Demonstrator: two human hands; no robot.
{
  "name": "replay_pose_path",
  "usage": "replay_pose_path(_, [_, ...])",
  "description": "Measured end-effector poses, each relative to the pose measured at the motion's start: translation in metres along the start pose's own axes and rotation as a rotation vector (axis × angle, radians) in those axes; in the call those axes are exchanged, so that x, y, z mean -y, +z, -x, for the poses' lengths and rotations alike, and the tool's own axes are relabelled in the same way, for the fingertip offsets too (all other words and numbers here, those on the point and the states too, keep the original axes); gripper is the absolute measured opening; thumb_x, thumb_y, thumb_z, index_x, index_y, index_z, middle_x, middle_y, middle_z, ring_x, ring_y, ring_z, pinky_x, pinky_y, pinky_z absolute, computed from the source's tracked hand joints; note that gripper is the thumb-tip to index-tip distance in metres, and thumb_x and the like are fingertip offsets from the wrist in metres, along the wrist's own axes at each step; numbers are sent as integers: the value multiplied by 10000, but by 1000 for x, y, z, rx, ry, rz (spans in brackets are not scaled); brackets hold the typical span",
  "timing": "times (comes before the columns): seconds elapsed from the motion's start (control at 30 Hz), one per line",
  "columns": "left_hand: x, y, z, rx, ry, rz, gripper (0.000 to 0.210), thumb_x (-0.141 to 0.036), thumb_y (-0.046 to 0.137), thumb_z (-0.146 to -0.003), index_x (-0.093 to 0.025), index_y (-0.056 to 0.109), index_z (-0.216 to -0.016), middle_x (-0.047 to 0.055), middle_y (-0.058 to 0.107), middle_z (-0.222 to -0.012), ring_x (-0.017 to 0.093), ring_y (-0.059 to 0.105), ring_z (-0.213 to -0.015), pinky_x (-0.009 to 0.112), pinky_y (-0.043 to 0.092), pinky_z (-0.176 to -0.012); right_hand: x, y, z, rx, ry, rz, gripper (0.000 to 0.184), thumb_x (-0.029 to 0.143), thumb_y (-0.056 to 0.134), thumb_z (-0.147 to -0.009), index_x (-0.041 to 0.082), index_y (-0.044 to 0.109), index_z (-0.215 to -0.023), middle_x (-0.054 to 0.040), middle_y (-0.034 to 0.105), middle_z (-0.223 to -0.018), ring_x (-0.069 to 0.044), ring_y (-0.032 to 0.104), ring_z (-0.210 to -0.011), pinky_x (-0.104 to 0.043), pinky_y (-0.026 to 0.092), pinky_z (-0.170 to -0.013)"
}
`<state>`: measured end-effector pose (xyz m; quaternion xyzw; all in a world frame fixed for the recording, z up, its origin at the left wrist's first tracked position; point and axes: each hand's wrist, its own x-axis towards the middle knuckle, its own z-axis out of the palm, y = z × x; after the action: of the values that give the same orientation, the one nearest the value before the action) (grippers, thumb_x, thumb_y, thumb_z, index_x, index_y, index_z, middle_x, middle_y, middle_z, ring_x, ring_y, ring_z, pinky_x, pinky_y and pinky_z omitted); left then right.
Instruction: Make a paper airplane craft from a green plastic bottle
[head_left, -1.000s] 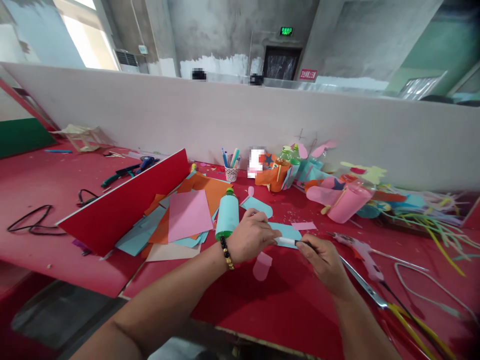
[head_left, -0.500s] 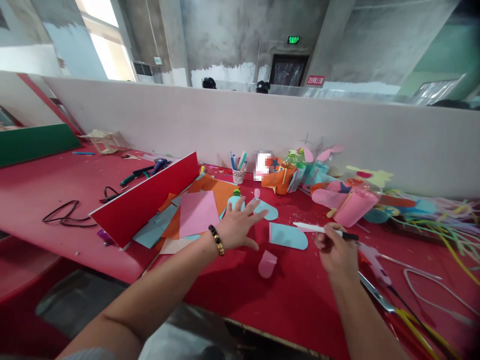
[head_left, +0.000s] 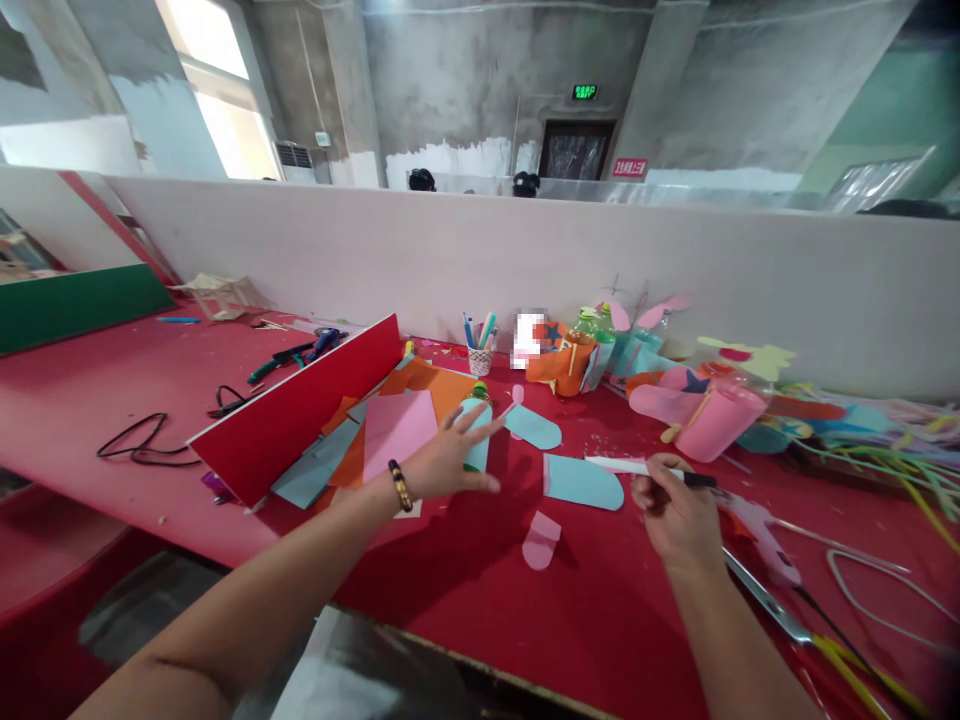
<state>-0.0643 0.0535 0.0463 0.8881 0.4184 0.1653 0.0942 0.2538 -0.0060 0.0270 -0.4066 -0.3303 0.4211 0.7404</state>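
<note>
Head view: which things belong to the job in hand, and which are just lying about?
In use, it seems:
white marker in the right hand
blue-wrapped bottle by the left hand
blue cutout nearest the marker

Seemingly lying about:
pen cup
wooden stand

Bkgd & far-L stuff

Green exit sign [head_left: 585,92] over dark door [head_left: 574,150], top ctr; red sign [head_left: 630,168] just R of door. Bright window [head_left: 217,85] upper L, vent [head_left: 294,156] near it. Green board [head_left: 82,306] at L edge, black cord [head_left: 144,459] lower.
</note>
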Motion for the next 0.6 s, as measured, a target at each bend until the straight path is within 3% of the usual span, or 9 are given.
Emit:
replay_pose_path(0.07, [13,-10,-18,-65,-154,95,735,-598,495,-857,-266,274,-1474,99,303,-1519,290,294,-1387,427,268,-1114,-1,1,0,-1,3,0,189,243,763,-668,180,588,-702,48,535,-478,-70,480,-446,-149,319,-380])
replay_pose_path(0.1, [19,-13,-29,-48,-279,114,755,-613,481,-853,-265,247,-1481,108,362,-1482,287,345,-1360,417,293,-1097,-1,1,0,-1,6,3,189,243,763,-667,181,589,-702,47,538,-474,-70,479,-443,-148,320,-380])
replay_pose_path(0.13, [25,-15,-42,7,-412,131,817,-634,513,-819,-269,219,-1488,119,381,-1464,297,401,-1323,413,325,-1072,-2,1,0,0,10,6,190,243,764,-665,181,589,-703,46,541,-472,-71,479,-441,-148,321,-380])
replay_pose_path(0.23, [40,-12,-80,97,-542,155,904,-635,647,-689,-212,355,-1434,188,457,-1389,377,564,-1135,448,439,-927,-2,1,0,-6,17,11,194,245,765,-655,182,588,-702,44,545,-466,-71,476,-439,-145,319,-378])
replay_pose_path(0.33, [48,-5,-106,128,-576,211,903,-495,780,-569,-189,461,-1357,159,599,-1234,380,595,-1078,387,477,-838,-3,-2,-2,-9,22,14,195,250,761,-659,182,584,-703,45,544,-462,-69,467,-427,-145,312,-374])
replay_pose_path(0.43, [53,0,-115,126,-555,301,873,-340,823,-514,-209,498,-1313,95,693,-1009,332,649,-947,348,500,-747,-2,-4,-3,-19,25,10,198,259,757,-672,183,579,-712,47,543,-460,-66,451,-407,-151,308,-370])
replay_pose_path(0.53, [57,-4,-115,77,-496,413,824,-257,779,-579,-237,460,-1339,37,698,-859,256,666,-795,322,513,-678,-1,-3,-3,-27,24,-5,197,254,755,-675,182,575,-707,46,541,-458,-67,452,-406,-152,306,-370])
replay_pose_path(0.6, [60,-9,-116,-1,-438,481,862,-238,750,-630,-261,368,-1403,38,686,-934,226,656,-820,311,521,-692,0,-3,-2,-25,26,-12,191,251,752,-678,182,577,-707,45,544,-460,-66,454,-405,-151,304,-371])
